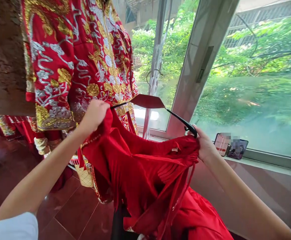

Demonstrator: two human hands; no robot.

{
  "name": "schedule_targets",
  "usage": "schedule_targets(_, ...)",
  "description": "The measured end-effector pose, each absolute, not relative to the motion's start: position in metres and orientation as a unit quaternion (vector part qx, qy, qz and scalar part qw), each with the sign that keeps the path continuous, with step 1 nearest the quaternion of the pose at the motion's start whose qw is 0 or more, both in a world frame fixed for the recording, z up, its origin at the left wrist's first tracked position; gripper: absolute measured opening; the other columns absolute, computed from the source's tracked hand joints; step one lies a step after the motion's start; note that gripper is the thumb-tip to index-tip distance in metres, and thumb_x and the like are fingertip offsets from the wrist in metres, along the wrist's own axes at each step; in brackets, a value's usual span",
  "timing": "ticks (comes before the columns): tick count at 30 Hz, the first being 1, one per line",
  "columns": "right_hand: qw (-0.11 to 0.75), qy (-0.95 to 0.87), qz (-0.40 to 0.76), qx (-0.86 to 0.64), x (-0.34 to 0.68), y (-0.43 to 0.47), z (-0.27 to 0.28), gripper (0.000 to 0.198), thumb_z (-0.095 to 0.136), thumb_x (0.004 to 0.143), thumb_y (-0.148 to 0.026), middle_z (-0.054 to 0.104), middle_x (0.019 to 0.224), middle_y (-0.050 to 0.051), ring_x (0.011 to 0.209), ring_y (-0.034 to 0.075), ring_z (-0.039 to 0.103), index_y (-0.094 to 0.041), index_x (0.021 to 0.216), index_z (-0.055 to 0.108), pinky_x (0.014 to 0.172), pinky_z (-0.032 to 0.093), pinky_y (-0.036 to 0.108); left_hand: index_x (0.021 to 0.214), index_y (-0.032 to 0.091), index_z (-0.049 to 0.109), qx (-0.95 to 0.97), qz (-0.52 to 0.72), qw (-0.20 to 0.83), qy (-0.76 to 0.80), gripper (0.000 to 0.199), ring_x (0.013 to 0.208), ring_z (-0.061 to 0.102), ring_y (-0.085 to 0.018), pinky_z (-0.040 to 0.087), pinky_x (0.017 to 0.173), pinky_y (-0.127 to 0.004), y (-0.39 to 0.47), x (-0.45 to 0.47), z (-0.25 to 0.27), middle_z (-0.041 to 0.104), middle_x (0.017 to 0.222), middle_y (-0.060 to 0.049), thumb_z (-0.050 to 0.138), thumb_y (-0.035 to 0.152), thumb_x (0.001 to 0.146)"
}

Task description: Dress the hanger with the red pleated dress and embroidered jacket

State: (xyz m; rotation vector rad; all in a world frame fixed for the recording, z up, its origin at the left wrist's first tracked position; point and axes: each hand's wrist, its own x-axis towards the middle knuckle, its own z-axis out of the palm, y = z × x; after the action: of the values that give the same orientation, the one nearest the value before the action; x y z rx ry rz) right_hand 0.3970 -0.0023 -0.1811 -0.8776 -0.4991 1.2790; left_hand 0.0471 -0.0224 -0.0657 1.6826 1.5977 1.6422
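A red pleated skirt [140, 173] hangs between my hands, its waist opening toward me and a small white label inside the band. My left hand [97, 115] is closed on the left end of its waistband, by the hanger's arm. At the other end, my right hand [204, 143] is closed around the black clip end of the hanger and the waistband's edge; most of those fingers are hidden behind. The hanger [147, 101] has black arms and a brownish-red middle panel, with its thin metal hook upright against the window.
Red jackets with gold and silver embroidery [100, 56] hang close behind on the left. Two phones [237, 148] lean on the windowsill [272, 168] at right. Tall windows [260, 83] stand ahead. Dark red floor tiles [73, 206] show below.
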Motion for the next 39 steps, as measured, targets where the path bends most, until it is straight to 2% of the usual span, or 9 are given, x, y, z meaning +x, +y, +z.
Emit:
schedule_targets(3,0.702,-0.255,0.554,-0.367,0.399,0.002,-0.180,0.025,0.071,0.074,-0.035,0.051,0.049,-0.007,0.036,0.005,0.045,-0.019,0.068,0.054,0.033,0.039,0.016,0.045,0.020,0.038,0.661,0.438,0.021,0.609,0.034,0.044,0.038,-0.011,0.029,0.050,-0.027,-0.031,0.063,-0.087,0.039,0.043,0.002,0.054,0.019,0.076)
schedule_targets(7,0.691,-0.303,0.536,-0.379,0.405,0.005,-0.182,0.036,0.079,0.065,-0.044,0.052,0.052,-0.007,0.038,0.005,0.046,-0.019,0.066,0.053,0.036,0.040,0.016,0.059,0.017,0.058,0.749,0.187,-0.080,0.631,0.029,0.058,0.057,-0.021,0.043,0.058,-0.033,-0.040,0.109,-0.096,0.059,0.058,-0.007,0.053,0.036,0.082)
schedule_targets(12,0.659,-0.349,0.509,-0.430,0.417,0.007,-0.178,0.047,0.074,0.064,-0.060,0.048,0.046,-0.006,0.037,0.005,0.043,-0.018,0.061,0.052,0.035,0.035,0.018,0.104,0.019,0.066,0.844,0.312,-0.238,0.365,0.030,0.106,0.058,-0.026,0.040,0.099,-0.044,-0.008,0.202,-0.096,0.066,0.105,-0.011,0.044,0.035,0.092)
schedule_targets(16,0.595,-0.424,0.499,-0.466,0.422,0.002,-0.182,0.051,0.069,0.064,-0.067,0.053,0.046,-0.003,0.038,0.008,0.046,-0.017,0.074,0.061,0.036,0.031,0.020,0.087,0.017,0.071,0.847,0.399,-0.200,0.290,0.035,0.111,0.054,-0.030,0.018,0.114,-0.054,0.044,0.236,-0.103,0.068,0.087,-0.012,0.045,0.040,0.092)
schedule_targets(22,0.461,-0.520,0.534,-0.481,0.399,0.003,-0.219,0.048,0.083,0.045,-0.021,0.057,0.048,-0.005,0.041,0.008,0.047,-0.016,0.087,0.060,0.041,0.029,0.019,0.070,0.017,0.070,0.844,0.436,-0.135,0.282,0.037,0.112,0.054,-0.033,0.016,0.116,-0.053,0.068,0.219,-0.118,0.067,0.074,-0.013,0.049,0.041,0.090)
schedule_targets(30,0.547,-0.441,0.580,-0.413,0.387,-0.001,-0.209,0.056,0.077,0.052,-0.057,0.045,0.044,-0.007,0.038,0.007,0.037,-0.021,0.092,0.063,0.038,0.025,0.021,0.076,0.017,0.066,0.843,0.434,-0.115,0.297,0.041,0.117,0.052,-0.032,0.021,0.114,-0.054,0.061,0.225,-0.114,0.070,0.086,-0.015,0.038,0.041,0.094)
schedule_targets(33,0.600,-0.416,0.554,-0.400,0.385,-0.002,-0.201,0.049,0.078,0.050,-0.061,0.040,0.045,-0.007,0.039,0.006,0.033,-0.021,0.071,0.059,0.038,0.023,0.022,0.092,0.017,0.065,0.836,0.443,-0.151,0.287,0.038,0.123,0.049,-0.028,0.019,0.116,-0.049,0.054,0.227,-0.116,0.068,0.109,-0.015,0.033,0.036,0.096)
schedule_targets(37,0.647,-0.386,0.527,-0.393,0.387,0.000,-0.198,0.058,0.080,0.047,-0.062,0.034,0.046,-0.006,0.040,0.005,0.030,-0.020,0.053,0.041,0.037,0.024,0.021,0.124,0.017,0.050,0.801,0.499,-0.145,0.296,0.038,0.134,0.039,-0.023,0.022,0.117,-0.042,0.033,0.196,-0.182,0.050,0.138,-0.013,0.033,0.033,0.095)
schedule_targets(39,0.643,-0.396,0.524,-0.393,0.389,0.000,-0.198,0.059,0.077,0.053,-0.064,0.030,0.045,-0.006,0.039,0.005,0.028,-0.021,0.052,0.038,0.036,0.022,0.022,0.115,0.019,0.053,0.786,0.486,-0.013,0.381,0.033,0.123,0.049,-0.027,0.030,0.113,-0.046,0.011,0.170,-0.249,0.059,0.122,-0.013,0.040,0.037,0.090)
